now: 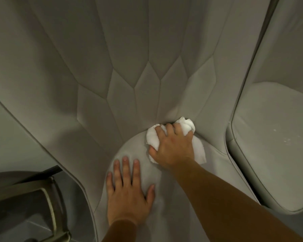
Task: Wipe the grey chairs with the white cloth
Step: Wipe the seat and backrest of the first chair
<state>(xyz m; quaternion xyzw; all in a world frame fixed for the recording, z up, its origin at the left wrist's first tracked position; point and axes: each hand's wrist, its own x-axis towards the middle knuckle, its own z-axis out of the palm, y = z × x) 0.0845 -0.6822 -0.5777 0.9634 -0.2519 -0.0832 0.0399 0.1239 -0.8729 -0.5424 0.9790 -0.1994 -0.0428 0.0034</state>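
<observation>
Your right hand [171,147] grips the crumpled white cloth [187,126], its fingers [177,130] curled over the bundle, and presses it into the crease where the round seat cushion [133,147] meets the quilted, diamond-stitched back of the grey upholstered chair [129,58]. Part of the cloth trails out from under your palm on the side away from your other hand. Your left hand [128,193] lies flat on that same cushion, just beside the cloth hand and nearer to you, its fingers [125,169] straight and spread, holding nothing. A second grey chair [273,137] stands just beside the first, on the cloth's side, with small pale specks on its cushion.
</observation>
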